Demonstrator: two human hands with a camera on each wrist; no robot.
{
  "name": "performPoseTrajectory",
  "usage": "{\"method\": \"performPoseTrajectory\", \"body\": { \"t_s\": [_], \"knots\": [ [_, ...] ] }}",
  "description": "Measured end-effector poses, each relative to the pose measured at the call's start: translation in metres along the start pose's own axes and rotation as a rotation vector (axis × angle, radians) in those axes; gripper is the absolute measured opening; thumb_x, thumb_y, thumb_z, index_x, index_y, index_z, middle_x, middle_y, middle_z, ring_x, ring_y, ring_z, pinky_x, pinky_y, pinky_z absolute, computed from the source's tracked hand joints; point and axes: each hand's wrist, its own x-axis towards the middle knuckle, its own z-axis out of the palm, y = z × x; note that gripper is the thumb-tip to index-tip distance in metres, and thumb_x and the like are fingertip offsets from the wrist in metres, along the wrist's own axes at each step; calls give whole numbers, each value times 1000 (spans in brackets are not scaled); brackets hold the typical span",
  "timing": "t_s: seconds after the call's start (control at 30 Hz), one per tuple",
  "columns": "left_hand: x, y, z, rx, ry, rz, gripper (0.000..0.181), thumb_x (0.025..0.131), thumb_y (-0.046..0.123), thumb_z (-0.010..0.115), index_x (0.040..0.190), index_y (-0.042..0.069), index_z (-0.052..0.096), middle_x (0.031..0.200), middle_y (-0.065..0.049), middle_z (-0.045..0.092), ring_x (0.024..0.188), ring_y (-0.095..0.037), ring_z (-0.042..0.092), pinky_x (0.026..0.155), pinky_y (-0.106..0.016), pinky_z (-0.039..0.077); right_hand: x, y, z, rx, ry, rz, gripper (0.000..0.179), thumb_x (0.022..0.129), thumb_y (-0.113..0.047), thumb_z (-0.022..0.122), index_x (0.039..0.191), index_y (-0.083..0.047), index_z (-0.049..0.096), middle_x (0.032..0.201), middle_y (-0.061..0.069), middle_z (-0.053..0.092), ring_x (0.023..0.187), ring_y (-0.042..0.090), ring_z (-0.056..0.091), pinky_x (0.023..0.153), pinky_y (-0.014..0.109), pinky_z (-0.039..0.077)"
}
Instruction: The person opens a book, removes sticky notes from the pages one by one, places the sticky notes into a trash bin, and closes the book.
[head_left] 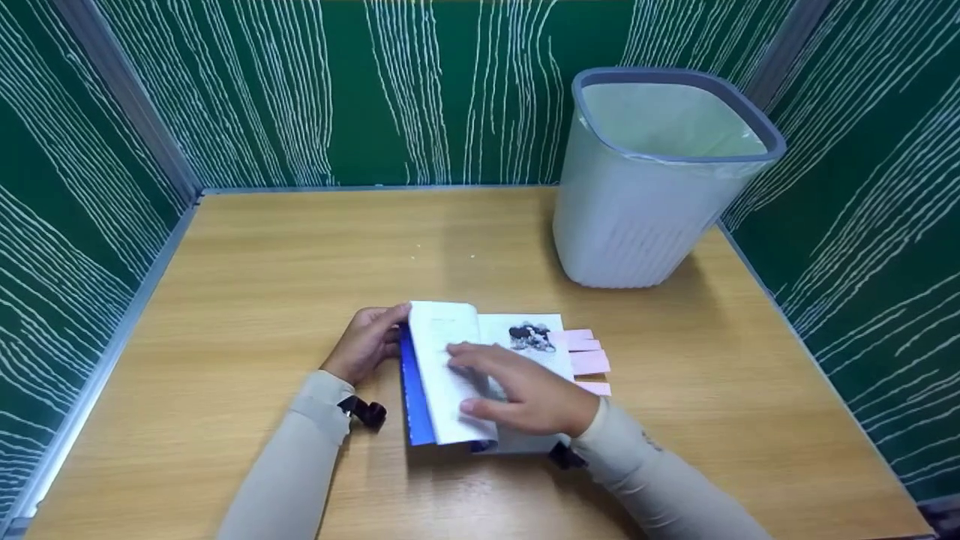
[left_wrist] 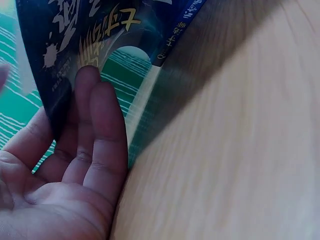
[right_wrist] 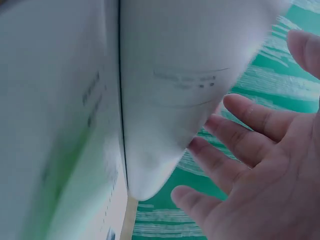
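An open book (head_left: 536,446) with a blue cover (head_left: 418,405) lies on the wooden table; its right page bears a dark printed picture (head_left: 531,337). My left hand (head_left: 365,341) grips the book's left edge, thumb along the top corner and fingers behind the cover. In the left wrist view that cover (left_wrist: 55,55) is raised, the fingers spread against its outside. My right hand (head_left: 529,390) hovers over the left-hand leaf (head_left: 450,409), fingers spread. In the right wrist view its fingertips are right at the edge of a curving page (right_wrist: 170,125).
Pink sticky tabs (head_left: 589,363) stick out from the book's right side. A white waste bin (head_left: 630,217) with a grey rim and a liner stands at the back right. Green, white-streaked panels (head_left: 480,97) enclose the table (head_left: 285,262) at the back and sides.
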Motion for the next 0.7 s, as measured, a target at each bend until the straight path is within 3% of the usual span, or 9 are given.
{"method": "performPoseTrajectory", "body": {
  "t_s": [0.17,0.33,0.57,0.7],
  "knots": [
    [-1,-1,0,69,-4,-15,42,94,27,77,121,-4,68,111,-15,74,93,-23,75,79,-36,64,6,-4,6,-25,-70,-7,64,103,-58,52,154,-19,46,168,-2,33,158,23,26,127,49,24],
    [0,-4,-1,102,22,-44,47,87,14,83,128,-1,65,120,-18,68,98,-28,74,86,-41,63,1,2,4,-10,-60,-12,60,102,-53,59,152,-21,49,169,-1,32,158,21,26,126,47,27],
    [1,-4,-2,130,24,-19,52,88,5,80,135,1,58,124,-19,68,102,-29,73,84,-40,63,-32,33,-4,108,31,65,56,90,-30,82,140,-19,61,163,0,43,154,24,35,125,49,29],
    [1,-2,-5,146,17,-1,68,89,1,78,148,6,45,125,-19,69,103,-29,73,83,-38,62,-52,48,-5,146,42,140,59,82,-32,89,136,-22,65,159,-3,48,153,23,37,126,37,28]
  ]
}}
